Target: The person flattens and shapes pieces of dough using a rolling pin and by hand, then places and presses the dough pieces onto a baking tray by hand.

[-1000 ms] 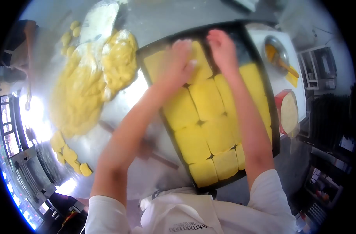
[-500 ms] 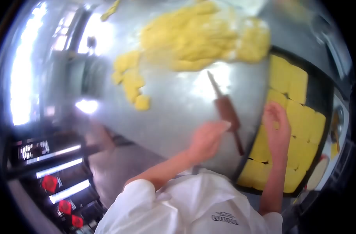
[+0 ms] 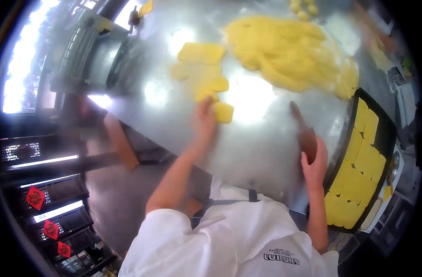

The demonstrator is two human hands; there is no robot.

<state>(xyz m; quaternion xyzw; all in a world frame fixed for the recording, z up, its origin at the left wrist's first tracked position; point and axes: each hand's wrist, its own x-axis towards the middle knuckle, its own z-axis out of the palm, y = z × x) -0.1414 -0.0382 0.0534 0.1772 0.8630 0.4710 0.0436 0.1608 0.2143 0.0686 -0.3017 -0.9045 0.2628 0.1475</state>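
My left hand [image 3: 204,121] reaches onto the metal table [image 3: 252,152], its fingertips at the lower end of a group of small yellow dough pieces [image 3: 202,54]. One squarish piece [image 3: 223,112] lies just right of those fingers; whether they pinch a piece is hidden. Farther right, my right hand [image 3: 316,161] is curved beside a brown rolling pin [image 3: 306,141], thumb and fingers apart around its near part. A large yellow dough mass [image 3: 285,53] with white flour on its right side lies beyond both hands.
A black tray [image 3: 390,131] with flat yellow dough squares stands at the right edge. Behind it is a white board [image 3: 385,203]. Small dough balls [image 3: 303,16] lie at the top, and a metal machine [image 3: 93,55] stands at the left.
The view has swung left, away from the tray. My left hand has moved from over the tray to the small dough pieces, and my right hand from the tray to the rolling pin.
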